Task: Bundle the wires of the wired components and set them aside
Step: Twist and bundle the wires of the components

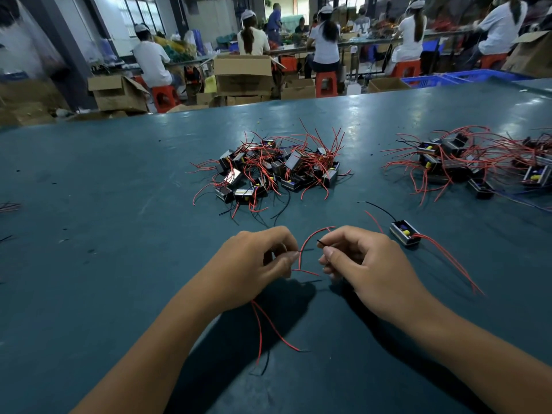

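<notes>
My left hand (257, 261) hovers low over the teal table (104, 189), fingers curled, pinching thin red wires (304, 249) that arch up between my hands; more red and black wire ends (268, 327) trail out below its wrist. Whatever component they belong to is hidden in the palm. My right hand (361, 264) faces it a little to the right, pinching a thin black wire (321, 242) between thumb and fingers. A single small black box component (405, 233) with red and black leads lies just right of my right hand.
A heap of similar wired components (268, 171) lies in the middle of the table beyond my hands. A second heap (478, 162) spreads at the right edge. Stray wires (9, 207) show at the far left. Seated people, boxes and red stools stand past the table's far edge.
</notes>
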Demonstrator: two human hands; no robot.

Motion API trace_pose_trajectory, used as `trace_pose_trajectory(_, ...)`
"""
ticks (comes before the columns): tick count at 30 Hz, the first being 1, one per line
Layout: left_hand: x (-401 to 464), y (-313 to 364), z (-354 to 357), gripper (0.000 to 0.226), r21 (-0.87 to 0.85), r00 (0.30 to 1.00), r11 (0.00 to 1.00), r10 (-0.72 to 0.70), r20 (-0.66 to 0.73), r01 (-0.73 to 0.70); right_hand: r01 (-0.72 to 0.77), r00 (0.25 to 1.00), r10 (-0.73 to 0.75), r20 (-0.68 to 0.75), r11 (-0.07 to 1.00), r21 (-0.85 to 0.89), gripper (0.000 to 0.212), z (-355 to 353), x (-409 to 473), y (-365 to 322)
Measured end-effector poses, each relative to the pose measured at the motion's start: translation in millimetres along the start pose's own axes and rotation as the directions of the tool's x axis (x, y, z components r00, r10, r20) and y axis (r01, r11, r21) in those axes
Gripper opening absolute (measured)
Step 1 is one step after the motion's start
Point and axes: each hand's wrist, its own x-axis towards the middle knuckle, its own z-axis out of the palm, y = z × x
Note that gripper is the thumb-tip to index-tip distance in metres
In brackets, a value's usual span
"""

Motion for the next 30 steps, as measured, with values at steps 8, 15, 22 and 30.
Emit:
trace_pose_trajectory(8,-1,8,6,0.01,-0.135,0.999,0.991,0.011,-0.044,-0.016,-0.042,0.998,0.046,-0.036,0.994,0.105,0.016,5,1,-4)
trace_pose_trajectory(15,-1,15,13,0.012,-0.228,0.995,0.973,-0.06,-0.083,0.04,-0.055,0.996,0.066,-0.061,0.984,0.167,0.014,8,0,-7)
trace_pose_trajectory(22,-1,19,20,0.013,-0.267,0.99,0.963,-0.075,-0.122,0.04,-0.021,0.995,0.036,-0.089,0.987,0.157,0.01,10,-1,-8)
trace_pose_trajectory(30,1,24,23,0.014,-0.277,0.989,0.96,-0.07,-0.131,0.031,-0.05,0.993,0.076,-0.085,0.96,0.275,0.006,12,1,-11)
